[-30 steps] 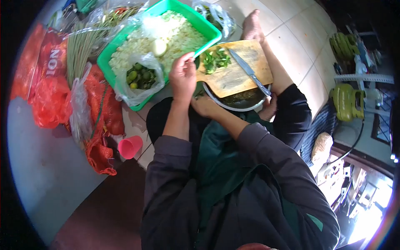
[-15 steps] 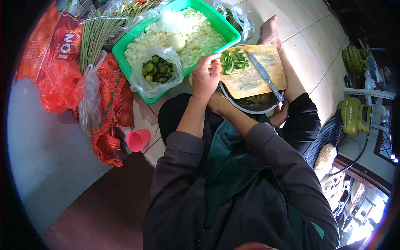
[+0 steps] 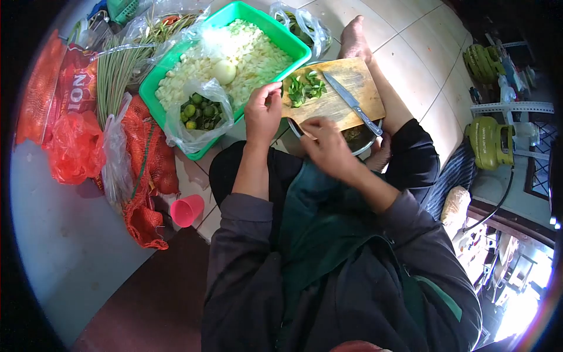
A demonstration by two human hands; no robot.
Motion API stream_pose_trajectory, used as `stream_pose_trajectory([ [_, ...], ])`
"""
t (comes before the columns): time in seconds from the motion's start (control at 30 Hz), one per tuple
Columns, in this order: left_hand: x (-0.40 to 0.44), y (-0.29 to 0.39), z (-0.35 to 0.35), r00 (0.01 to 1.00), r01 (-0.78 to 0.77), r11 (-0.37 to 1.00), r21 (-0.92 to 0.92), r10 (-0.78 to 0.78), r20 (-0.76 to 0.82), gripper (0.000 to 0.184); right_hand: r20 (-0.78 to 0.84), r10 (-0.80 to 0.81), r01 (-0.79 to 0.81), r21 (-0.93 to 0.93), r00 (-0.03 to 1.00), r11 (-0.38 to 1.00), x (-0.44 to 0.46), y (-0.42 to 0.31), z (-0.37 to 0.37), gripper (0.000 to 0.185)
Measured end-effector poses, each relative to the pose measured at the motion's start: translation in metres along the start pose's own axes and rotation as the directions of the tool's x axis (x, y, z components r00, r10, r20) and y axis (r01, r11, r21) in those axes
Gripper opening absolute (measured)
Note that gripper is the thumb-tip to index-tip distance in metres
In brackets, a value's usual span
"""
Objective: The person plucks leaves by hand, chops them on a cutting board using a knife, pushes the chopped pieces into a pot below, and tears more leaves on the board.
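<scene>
My left hand is raised beside the left edge of the wooden cutting board, fingers pinched together; what they hold is too small to name. My right hand is at the board's lower left corner, over the rim of a metal pot, its fingers curled together on something I cannot make out. The board lies across the pot and covers most of it. Green leaves are piled on the board's left part. A knife lies on its right part, handle toward me.
A green tray holds chopped white pieces, a peeled white bulb and a bag of small limes. Left are long green stalks, orange net sacks and a pink cup. A green gas cylinder stands right.
My right hand has come up from below the board's left corner to the pot's rim and the board's lower edge. My left hand stays pinched beside the board. The camera view has shifted.
</scene>
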State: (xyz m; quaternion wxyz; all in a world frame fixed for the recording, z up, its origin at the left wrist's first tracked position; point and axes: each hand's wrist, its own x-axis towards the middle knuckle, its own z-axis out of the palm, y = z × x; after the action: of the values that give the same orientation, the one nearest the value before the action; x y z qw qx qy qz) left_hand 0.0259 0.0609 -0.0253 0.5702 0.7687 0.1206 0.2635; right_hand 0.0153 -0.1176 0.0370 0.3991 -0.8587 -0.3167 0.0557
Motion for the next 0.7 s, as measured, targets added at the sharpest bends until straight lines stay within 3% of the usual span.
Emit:
stream_pose_trajectory([
  [0.03,0.000,0.003,0.001,0.999,0.008,0.998,0.070,-0.011,0.047,0.022,-0.032,0.034,-0.034,0.011,0.999,0.999,0.003,0.015,-0.007,0.026],
  [0.13,-0.003,0.014,0.005,0.970,-0.182,0.953,0.240,0.135,0.202,0.026,-0.023,0.173,-0.171,0.070,0.985,0.983,0.013,0.053,-0.019,0.025],
  [0.27,-0.011,0.018,0.014,0.962,-0.191,0.840,0.507,0.056,0.269,0.032,-0.007,0.229,-0.229,0.012,0.973,0.973,0.021,0.075,-0.022,0.027],
  [0.43,-0.008,0.011,0.026,0.974,-0.153,0.802,0.577,0.023,0.226,0.028,-0.087,0.110,-0.117,-0.085,0.990,0.989,0.023,0.063,-0.020,0.027],
  [0.53,-0.008,0.007,0.028,0.980,-0.150,0.822,0.550,0.048,0.194,0.023,-0.047,0.167,-0.164,0.064,0.985,0.984,0.024,0.060,-0.013,0.026],
  [0.7,-0.007,0.005,0.023,0.982,-0.178,0.880,0.440,0.131,0.136,0.014,-0.047,0.161,-0.156,0.100,0.986,0.983,0.025,0.057,-0.002,0.026],
])
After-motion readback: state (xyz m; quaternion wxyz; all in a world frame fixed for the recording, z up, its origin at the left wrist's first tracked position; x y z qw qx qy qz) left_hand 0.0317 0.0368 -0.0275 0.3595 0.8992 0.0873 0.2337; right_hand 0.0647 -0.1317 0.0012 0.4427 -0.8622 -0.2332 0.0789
